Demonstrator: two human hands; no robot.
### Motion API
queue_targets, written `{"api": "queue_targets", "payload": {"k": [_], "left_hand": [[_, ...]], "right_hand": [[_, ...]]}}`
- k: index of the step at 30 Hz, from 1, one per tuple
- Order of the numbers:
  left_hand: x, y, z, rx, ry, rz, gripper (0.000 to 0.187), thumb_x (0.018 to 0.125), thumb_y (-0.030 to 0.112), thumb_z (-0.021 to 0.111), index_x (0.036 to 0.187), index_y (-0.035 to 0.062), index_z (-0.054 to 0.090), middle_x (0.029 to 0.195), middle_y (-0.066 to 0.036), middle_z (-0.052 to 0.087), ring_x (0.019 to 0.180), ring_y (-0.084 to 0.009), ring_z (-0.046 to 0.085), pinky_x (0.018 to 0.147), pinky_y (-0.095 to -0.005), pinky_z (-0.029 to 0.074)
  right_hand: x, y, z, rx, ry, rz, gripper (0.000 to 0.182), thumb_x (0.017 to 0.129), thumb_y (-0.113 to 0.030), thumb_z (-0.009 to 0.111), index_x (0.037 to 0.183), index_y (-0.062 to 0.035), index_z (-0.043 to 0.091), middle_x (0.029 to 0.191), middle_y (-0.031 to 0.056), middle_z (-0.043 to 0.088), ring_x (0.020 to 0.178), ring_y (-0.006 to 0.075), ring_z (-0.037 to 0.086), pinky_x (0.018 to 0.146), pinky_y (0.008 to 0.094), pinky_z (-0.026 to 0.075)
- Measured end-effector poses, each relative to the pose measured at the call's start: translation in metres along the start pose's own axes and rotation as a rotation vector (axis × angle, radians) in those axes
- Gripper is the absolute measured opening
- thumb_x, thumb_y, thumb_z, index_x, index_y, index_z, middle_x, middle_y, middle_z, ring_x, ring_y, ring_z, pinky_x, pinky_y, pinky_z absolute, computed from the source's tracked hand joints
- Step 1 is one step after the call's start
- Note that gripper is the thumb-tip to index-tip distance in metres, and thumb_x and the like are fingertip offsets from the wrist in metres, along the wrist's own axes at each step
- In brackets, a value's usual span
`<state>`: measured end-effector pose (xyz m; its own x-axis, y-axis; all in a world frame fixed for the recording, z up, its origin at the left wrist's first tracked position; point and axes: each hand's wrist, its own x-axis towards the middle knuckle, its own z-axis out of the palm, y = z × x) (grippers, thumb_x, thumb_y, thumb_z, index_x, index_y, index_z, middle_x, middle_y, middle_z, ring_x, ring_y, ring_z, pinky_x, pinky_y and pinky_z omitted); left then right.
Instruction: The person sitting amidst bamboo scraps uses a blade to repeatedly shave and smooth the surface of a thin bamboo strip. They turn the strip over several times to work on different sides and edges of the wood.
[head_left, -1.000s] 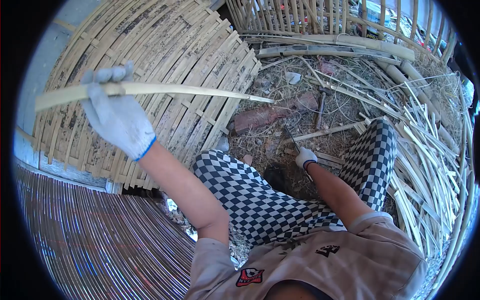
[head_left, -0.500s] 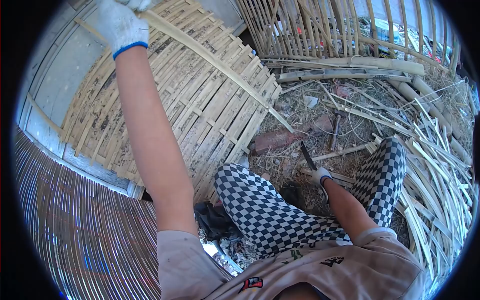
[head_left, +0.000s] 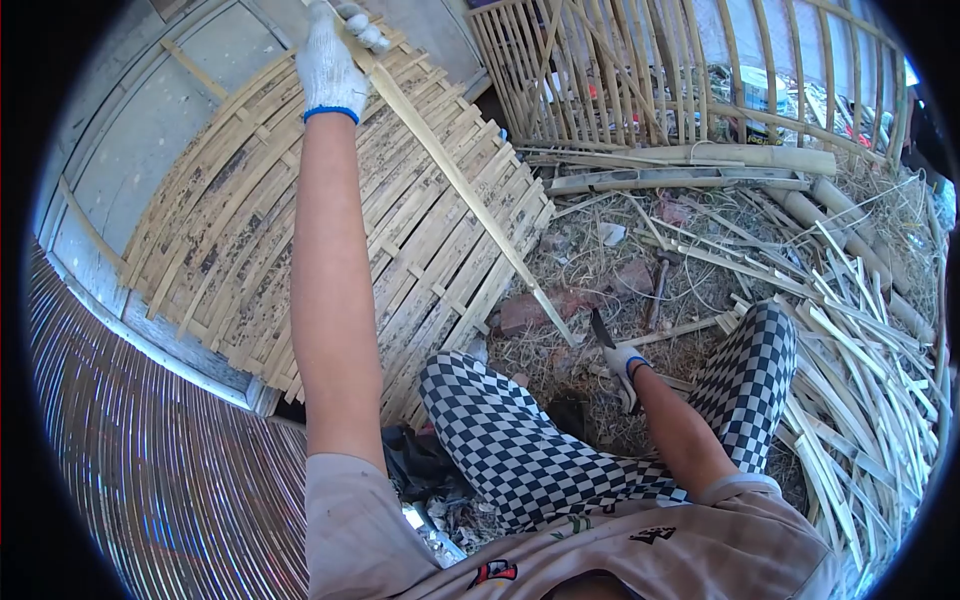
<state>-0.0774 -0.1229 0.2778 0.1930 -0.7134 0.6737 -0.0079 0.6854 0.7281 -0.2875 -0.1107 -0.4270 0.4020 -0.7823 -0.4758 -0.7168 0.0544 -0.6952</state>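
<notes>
My left hand (head_left: 333, 68), in a white glove with a blue cuff, is closed round the upper end of a long, pale bamboo strip (head_left: 455, 180). The strip slants down to the right across a woven bamboo panel (head_left: 400, 235), its lower end above the littered ground. My right hand (head_left: 625, 362), also gloved, grips a dark-bladed knife (head_left: 601, 328) near my checkered knee. The blade points up and left, close beside the strip's lower tip.
A hammer (head_left: 658, 290) and reddish bricks (head_left: 540, 310) lie on the ground ahead. Split bamboo strips (head_left: 850, 400) are heaped at the right. Behind stand a bamboo slat fence (head_left: 600, 75) and thick bamboo poles (head_left: 740, 155). A black bag (head_left: 415, 460) is beside my left knee.
My left hand has moved right and slightly down with the strip, whose lower end is now lower and nearer the knife. My right hand and knife have shifted slightly left and down.
</notes>
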Motion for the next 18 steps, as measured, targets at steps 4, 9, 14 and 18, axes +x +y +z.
{"api": "queue_targets", "payload": {"k": [4, 9, 14, 18], "left_hand": [[-0.005, 0.016, 0.014, -0.013, 0.039, 0.028, 0.042, 0.112, 0.043, 0.040, 0.098, 0.0057, 0.052, 0.069, 0.000, 0.041, 0.060, -0.0157, 0.038, 0.057, -0.0336, 0.038], [0.008, 0.022, -0.013, 0.027, -0.055, 0.017, 0.040, 0.113, 0.039, 0.037, 0.093, 0.0084, 0.051, 0.066, 0.004, 0.032, 0.055, -0.0115, 0.029, 0.050, -0.0298, 0.028], [0.001, 0.004, 0.007, -0.013, -0.091, 0.083, 0.036, 0.110, 0.046, 0.047, 0.088, 0.0178, 0.052, 0.062, 0.008, 0.039, 0.046, -0.0068, 0.034, 0.040, -0.0241, 0.028], [-0.016, 0.005, 0.034, -0.037, -0.179, 0.121, 0.032, 0.110, 0.044, 0.048, 0.091, 0.0182, 0.053, 0.063, 0.008, 0.038, 0.047, -0.0054, 0.034, 0.040, -0.0230, 0.027]], "right_hand": [[-0.043, -0.041, -0.058, -0.206, -0.087, -0.055, 0.053, 0.091, -0.045, 0.057, 0.098, 0.0047, 0.075, 0.085, 0.0190, 0.075, 0.080, 0.0314, 0.074, 0.075, 0.0427, 0.056], [-0.083, -0.093, -0.126, -0.150, 0.008, -0.102, 0.050, 0.093, -0.043, 0.057, 0.091, 0.0048, 0.073, 0.074, 0.0147, 0.072, 0.068, 0.0299, 0.072, 0.067, 0.0402, 0.055], [-0.185, -0.194, -0.221, 0.190, 0.186, -0.554, 0.038, 0.103, -0.032, 0.050, 0.107, 0.0027, 0.064, 0.069, 0.0111, 0.066, 0.062, 0.0261, 0.068, 0.062, 0.0419, 0.053], [-0.268, -0.281, -0.273, 0.460, 0.098, -0.776, 0.027, 0.109, -0.024, 0.044, 0.117, -0.0030, 0.058, 0.063, -0.0006, 0.057, 0.048, 0.0086, 0.055, 0.045, 0.0262, 0.045]]}}
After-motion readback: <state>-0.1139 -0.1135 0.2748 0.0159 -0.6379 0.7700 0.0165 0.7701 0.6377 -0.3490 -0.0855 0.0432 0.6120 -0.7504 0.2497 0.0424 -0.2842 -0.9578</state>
